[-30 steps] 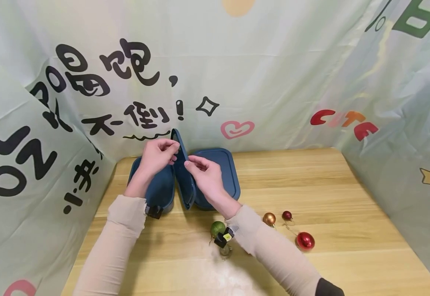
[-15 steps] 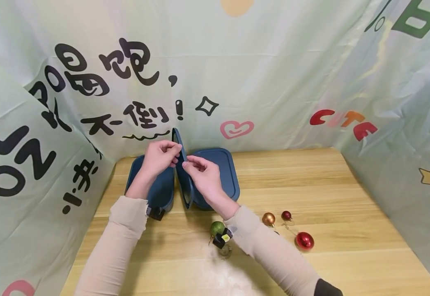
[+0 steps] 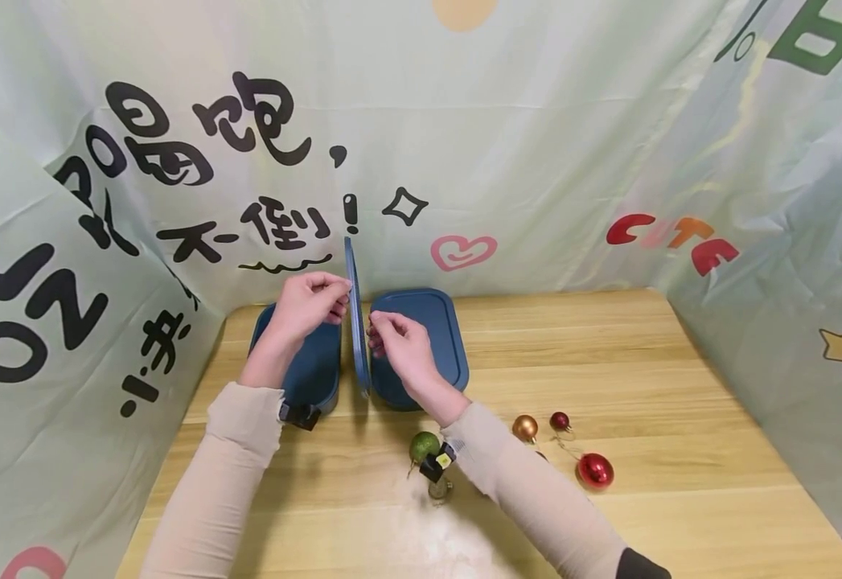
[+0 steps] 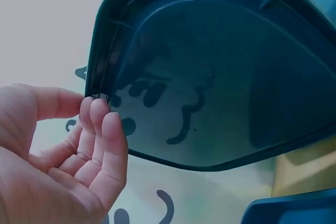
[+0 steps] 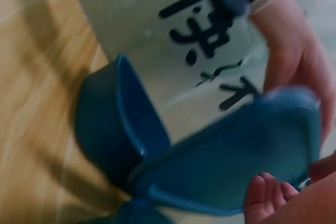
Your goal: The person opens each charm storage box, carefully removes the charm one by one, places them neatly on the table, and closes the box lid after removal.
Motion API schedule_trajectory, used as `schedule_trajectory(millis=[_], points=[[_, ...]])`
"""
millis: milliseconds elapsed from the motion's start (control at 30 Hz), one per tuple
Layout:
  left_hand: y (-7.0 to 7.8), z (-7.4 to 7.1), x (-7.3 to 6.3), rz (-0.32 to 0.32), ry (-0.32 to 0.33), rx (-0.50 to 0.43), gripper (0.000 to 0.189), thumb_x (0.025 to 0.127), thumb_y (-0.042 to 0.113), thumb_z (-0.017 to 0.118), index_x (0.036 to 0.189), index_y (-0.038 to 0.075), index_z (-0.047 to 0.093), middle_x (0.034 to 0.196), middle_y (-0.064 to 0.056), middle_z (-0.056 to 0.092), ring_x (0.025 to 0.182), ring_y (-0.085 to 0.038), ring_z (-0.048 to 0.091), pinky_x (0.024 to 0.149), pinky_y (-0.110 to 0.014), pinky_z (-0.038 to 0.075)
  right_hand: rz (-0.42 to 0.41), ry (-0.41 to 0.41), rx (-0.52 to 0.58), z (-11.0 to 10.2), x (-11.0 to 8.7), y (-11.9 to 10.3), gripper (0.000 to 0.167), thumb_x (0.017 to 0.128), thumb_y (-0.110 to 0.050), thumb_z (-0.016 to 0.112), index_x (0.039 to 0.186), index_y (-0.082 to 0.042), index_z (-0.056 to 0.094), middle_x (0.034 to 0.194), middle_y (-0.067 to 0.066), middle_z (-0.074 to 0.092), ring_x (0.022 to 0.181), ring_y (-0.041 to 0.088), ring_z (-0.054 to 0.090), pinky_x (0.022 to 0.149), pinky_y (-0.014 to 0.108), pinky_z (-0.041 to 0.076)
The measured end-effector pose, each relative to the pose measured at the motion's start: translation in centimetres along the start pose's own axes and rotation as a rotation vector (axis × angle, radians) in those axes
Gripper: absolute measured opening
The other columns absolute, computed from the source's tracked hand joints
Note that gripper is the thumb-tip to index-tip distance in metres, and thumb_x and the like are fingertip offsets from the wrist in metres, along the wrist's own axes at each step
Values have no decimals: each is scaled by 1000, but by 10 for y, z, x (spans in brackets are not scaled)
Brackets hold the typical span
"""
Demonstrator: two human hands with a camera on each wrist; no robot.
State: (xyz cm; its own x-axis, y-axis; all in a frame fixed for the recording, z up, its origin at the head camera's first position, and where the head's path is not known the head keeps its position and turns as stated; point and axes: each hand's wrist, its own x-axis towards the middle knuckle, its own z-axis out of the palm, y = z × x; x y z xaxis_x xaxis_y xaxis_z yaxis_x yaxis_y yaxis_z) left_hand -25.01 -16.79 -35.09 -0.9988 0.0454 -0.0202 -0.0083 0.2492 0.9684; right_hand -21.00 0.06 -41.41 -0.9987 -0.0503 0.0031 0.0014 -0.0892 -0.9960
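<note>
A blue lid (image 3: 358, 338) stands on edge, raised between two blue containers. My left hand (image 3: 308, 304) pinches its rim, thumb on one side and fingertips on the other; in the left wrist view the lid's ribbed underside (image 4: 205, 77) faces that hand. On the lid's other face, my right hand (image 3: 406, 344) hovers with fingers loosely bent, fingertips a little apart from it. In the right wrist view those fingers (image 5: 257, 195) overlap the lid's flat face. Left of the lid, partly behind my left forearm, is the uncovered container (image 3: 319, 362). The covered container (image 3: 431, 322) lies beneath my right hand.
Nearer on the wooden table (image 3: 572, 346) lie a green ornament ball (image 3: 424, 447), a clear ball (image 3: 440, 489), a gold ball (image 3: 525, 428), a small dark red ball (image 3: 560, 420) and a larger red ball (image 3: 596, 470). A printed cloth (image 3: 536, 161) encloses the back and sides.
The lid has risen slightly and turned more edge-on to the head view. My right fingers have come off its rim and moved slightly right, while my left hand keeps its pinch.
</note>
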Motion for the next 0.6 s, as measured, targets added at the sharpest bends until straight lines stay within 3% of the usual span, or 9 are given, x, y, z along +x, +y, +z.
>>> schedule_trajectory(millis=[100,267,333,400,533,600], points=[[4,-3,-2,-7,1,-3,34,102,20,69,117,-9,72,74,4,67,66,-11,66,64,-23,60,66,-43,-43,-2,5,11,32,108,-22,60,122,3,73,101,11,73,87,25,71,82,42,63],[11,-7,-4,3,-6,-27,33,102,19,67,117,-9,71,73,6,68,65,-10,67,63,-23,61,169,-103,-50,-1,11,27,35,110,-19,56,129,7,68,114,23,70,108,41,70,94,45,61],[13,-9,-5,15,-4,-47,31,101,18,67,116,-9,70,73,6,68,64,-9,67,63,-24,61,197,-114,-21,2,13,31,37,110,-18,54,133,9,65,119,26,68,111,41,70,98,45,60],[14,-11,-7,24,-3,-70,29,101,17,67,114,-9,70,72,6,68,64,-9,68,63,-23,61,218,-122,2,6,15,35,38,111,-17,53,136,10,63,117,24,68,102,32,73,97,42,61],[13,-17,-9,26,-3,-97,24,101,16,67,111,-6,69,72,7,68,62,-7,68,62,-22,61,270,-165,48,15,18,40,39,112,-19,50,135,9,63,99,10,70,78,9,68,80,27,62],[12,-22,-11,24,-2,-101,24,101,15,66,111,-6,69,72,7,68,62,-6,68,62,-22,61,292,-199,52,19,17,40,40,112,-21,48,136,8,62,90,4,68,71,6,66,72,23,59]])
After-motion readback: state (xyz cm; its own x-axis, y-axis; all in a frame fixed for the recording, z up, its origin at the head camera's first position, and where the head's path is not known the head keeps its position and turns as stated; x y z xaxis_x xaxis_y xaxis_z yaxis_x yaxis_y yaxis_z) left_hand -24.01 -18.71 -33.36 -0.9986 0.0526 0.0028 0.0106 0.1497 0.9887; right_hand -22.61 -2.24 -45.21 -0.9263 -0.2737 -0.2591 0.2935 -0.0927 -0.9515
